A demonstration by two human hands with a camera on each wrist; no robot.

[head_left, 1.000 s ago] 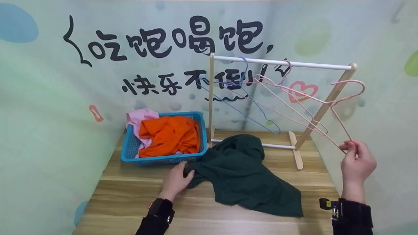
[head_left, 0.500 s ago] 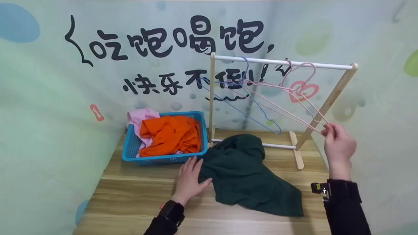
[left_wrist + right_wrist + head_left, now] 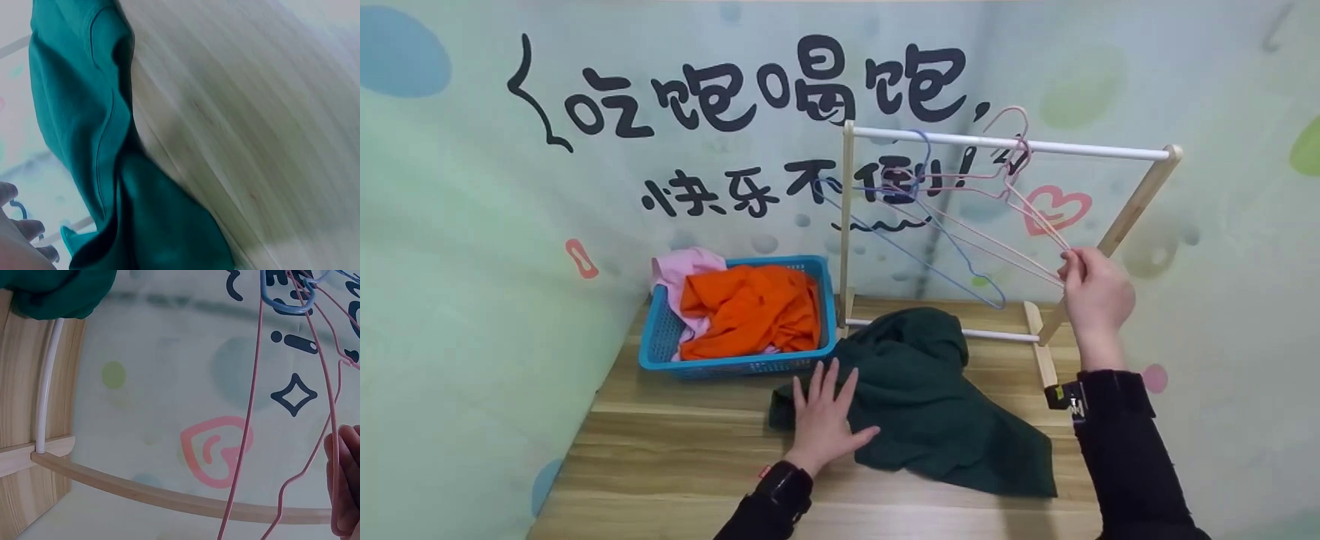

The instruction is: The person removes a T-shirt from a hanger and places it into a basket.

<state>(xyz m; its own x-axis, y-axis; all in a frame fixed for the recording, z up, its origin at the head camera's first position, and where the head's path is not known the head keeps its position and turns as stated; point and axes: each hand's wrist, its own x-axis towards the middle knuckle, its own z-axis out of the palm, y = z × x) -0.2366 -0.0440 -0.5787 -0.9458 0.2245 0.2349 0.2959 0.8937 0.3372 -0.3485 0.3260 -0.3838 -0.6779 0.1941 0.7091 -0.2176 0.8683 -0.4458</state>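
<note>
In the head view, my right hand (image 3: 1099,292) pinches the lower corner of a pink clothes hanger (image 3: 334,439) between thumb and fingers. Its hook rises above the white top rail (image 3: 1095,150) of the rack, overlapping the hook of a second pink hanger that hangs there. A blue hanger (image 3: 929,154) hangs further left on the rail. My left hand (image 3: 825,424) lies with fingers spread over the left part of a crumpled dark green garment (image 3: 937,405), gripping nothing. That garment spreads across the wooden table before the rack, and the left wrist view shows its stitched seam.
Left of the rack stands a blue basket (image 3: 735,365) holding an orange garment (image 3: 754,307) and a pink cloth (image 3: 686,266) draped over its back corner. A wooden foot (image 3: 1041,360) of the rack sits on the table at right. Printed walls enclose the table.
My right hand has moved left and up, carrying the pink hanger toward the rail. My left hand has let go of the green garment's edge, spread its fingers and shifted right.
</note>
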